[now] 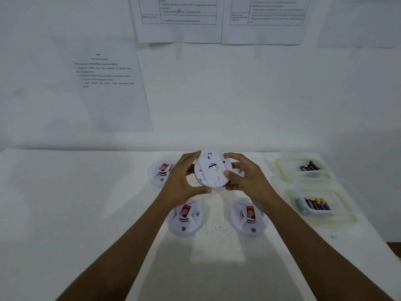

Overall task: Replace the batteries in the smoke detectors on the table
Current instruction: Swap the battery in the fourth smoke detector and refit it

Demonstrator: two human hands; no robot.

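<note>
smoke detector (211, 172), back label (212, 167) unreadable, gripped at its rim by curled fingers (192, 156) of left hand (180, 181) and right hand (249, 177).

- Centre of frame: raised smoke detector (211, 170), tilted, flat underside toward the camera, held above the white table (65, 203).
- Left hand (184, 181) grips its left edge, thumb at the lower rim. Right hand (247, 177) grips its right edge, fingers curled over the rim.
- Three units lie face up, each with a red label: far detector (161, 173) left of centre, near-left detector (186, 216) and near-right detector (248, 216) below the hands.
- Right of frame: upper container (282, 170) holds dark batteries (310, 166). Lower container (291, 196) holds mixed batteries (316, 204), some purple and yellow.
- Upper frame: printed sheets (108, 83) on the wall, text illegible.
</note>
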